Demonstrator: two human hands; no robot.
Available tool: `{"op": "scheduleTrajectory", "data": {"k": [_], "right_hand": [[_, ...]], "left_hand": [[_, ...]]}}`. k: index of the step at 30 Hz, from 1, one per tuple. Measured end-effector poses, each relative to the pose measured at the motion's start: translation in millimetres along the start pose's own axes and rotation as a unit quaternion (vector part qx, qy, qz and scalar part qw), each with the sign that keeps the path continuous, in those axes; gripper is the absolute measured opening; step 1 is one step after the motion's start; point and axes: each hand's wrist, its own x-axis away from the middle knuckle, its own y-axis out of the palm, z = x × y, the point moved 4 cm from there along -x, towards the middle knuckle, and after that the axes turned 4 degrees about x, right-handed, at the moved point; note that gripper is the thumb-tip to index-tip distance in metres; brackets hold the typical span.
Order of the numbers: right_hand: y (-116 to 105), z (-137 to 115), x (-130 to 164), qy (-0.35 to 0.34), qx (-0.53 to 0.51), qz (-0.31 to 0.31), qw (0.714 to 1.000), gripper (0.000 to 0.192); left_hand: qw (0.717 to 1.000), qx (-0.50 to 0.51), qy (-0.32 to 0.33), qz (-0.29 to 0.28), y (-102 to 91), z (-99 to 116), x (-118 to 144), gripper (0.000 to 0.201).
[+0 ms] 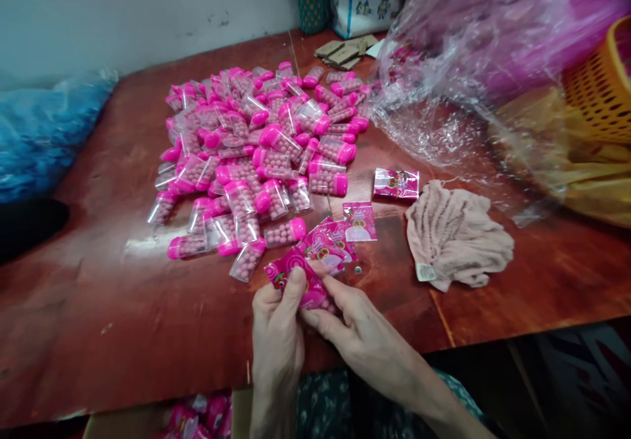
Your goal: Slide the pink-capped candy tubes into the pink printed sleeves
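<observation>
My left hand and my right hand meet near the table's front edge, both gripping one small candy bottle wrapped in a pink printed label. Just beyond my fingers lie a few loose pink labels on the red-brown table. A big pile of clear bottles with pink caps and pink candy balls fills the table's middle. One labelled bottle lies apart to the right of the pile.
A crumpled beige cloth lies at the right. Behind it are clear plastic bags, a yellow bag and an orange basket. A blue plastic bag sits at the left. A box with pink items is below the table edge.
</observation>
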Motion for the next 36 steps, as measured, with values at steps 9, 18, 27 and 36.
{"op": "scheduleTrajectory", "data": {"k": [9,18,27,36], "right_hand": [[7,5,6,0.011,0.067,0.017,0.998,0.024],[-1,-5,-6,-0.044,0.065,-0.028,0.997,0.017],[4,8,2,-0.039,0.093,-0.019,0.995,0.019],[4,0,-15,-0.046,0.025,-0.039,0.998,0.013]], "left_hand": [[0.990,0.133,-0.033,0.028,10.0,1,-9,0.015],[0.982,0.161,-0.021,0.100,3.3,-5,-10,0.014],[0.983,0.150,0.030,0.098,-2.9,2,-15,0.013],[0.983,0.167,-0.072,0.009,2.4,-6,-20,0.016]]}}
